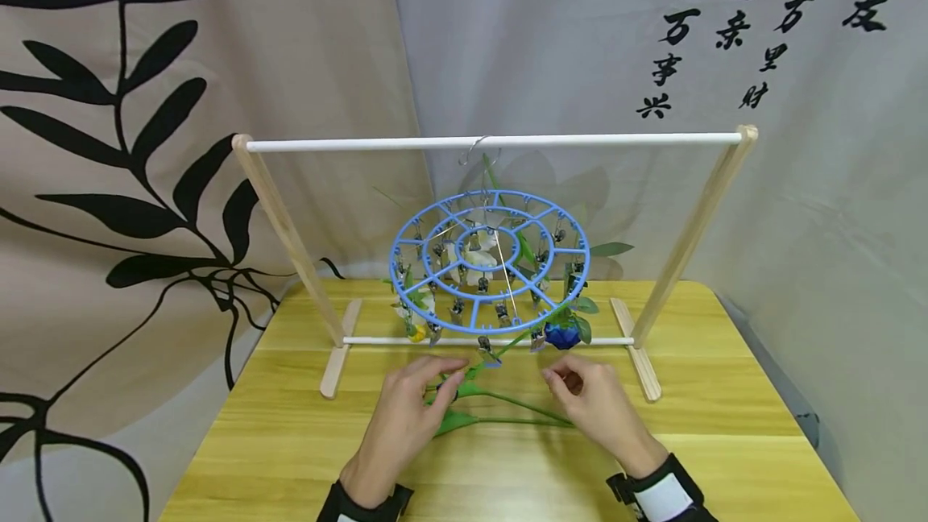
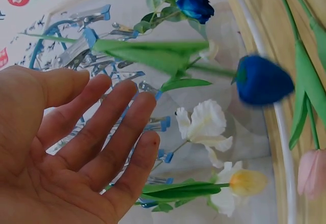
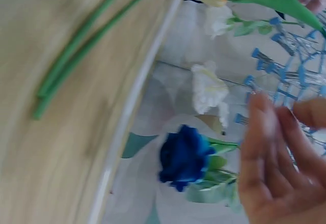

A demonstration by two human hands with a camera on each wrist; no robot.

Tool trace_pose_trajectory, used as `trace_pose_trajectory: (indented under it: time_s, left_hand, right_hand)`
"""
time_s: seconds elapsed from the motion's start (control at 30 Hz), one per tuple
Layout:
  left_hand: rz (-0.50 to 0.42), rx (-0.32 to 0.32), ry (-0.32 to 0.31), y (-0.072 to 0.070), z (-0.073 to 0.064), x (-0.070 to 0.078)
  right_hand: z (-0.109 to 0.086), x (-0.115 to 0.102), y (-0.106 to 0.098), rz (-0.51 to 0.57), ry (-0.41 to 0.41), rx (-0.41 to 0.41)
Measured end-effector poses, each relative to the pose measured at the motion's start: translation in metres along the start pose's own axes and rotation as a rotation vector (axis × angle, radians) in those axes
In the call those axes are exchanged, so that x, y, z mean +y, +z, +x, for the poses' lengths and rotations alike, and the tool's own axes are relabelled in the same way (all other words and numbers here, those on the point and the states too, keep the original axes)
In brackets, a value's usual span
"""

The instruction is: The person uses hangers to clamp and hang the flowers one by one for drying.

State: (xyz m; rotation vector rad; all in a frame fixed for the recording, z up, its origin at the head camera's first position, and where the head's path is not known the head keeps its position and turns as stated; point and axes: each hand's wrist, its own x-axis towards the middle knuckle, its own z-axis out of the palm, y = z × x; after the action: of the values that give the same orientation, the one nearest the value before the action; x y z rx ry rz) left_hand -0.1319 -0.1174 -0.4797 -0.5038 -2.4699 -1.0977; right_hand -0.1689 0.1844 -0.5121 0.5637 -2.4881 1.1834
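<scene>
A blue round clip hanger (image 1: 474,315) hangs by a hook, with artificial flowers dangling from its metal clips. My left hand (image 1: 420,405) is by the hanger's front edge, its fingers extended and holding nothing. Beside those fingers, a blue tulip (image 2: 262,80) hangs head down from a clip. My right hand (image 1: 598,401) is below the right edge, its fingers loosely bent, with nothing visible in them. Close above it hangs a blue rose (image 1: 563,336). A white flower (image 2: 204,124) and a yellow tulip (image 2: 248,183) also hang there. Between my hands, green stems (image 1: 522,421) lie on the table.
The hanger's hook sits on a white rod (image 1: 348,145) between wooden uprights (image 1: 696,236). A lower white bar (image 1: 391,341) runs near the wooden tabletop (image 1: 275,457). A pink tulip (image 2: 313,173) lies on the table. Printed curtains (image 1: 536,39) stand behind.
</scene>
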Motion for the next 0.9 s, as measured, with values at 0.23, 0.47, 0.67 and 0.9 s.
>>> trace_pose_trajectory:
  time_s: [0.23,0.47,0.67,0.9]
  left_hand:
    - [0.002,0.050,0.028,0.001,-0.011,0.004]
    - [0.011,0.102,0.169,0.008,-0.015,0.010]
    - [0.022,0.079,0.197,0.016,-0.021,0.018]
    - [-0.034,-0.066,0.155,0.034,-0.025,0.023]
  right_hand:
    - [0.009,-0.015,-0.012,0.066,-0.144,0.303]
    - [0.011,-0.040,-0.014,0.163,-0.181,0.242]
    - [0.011,-0.049,-0.010,0.195,-0.185,0.206]
    - [0.010,-0.052,-0.003,0.198,-0.210,0.171]
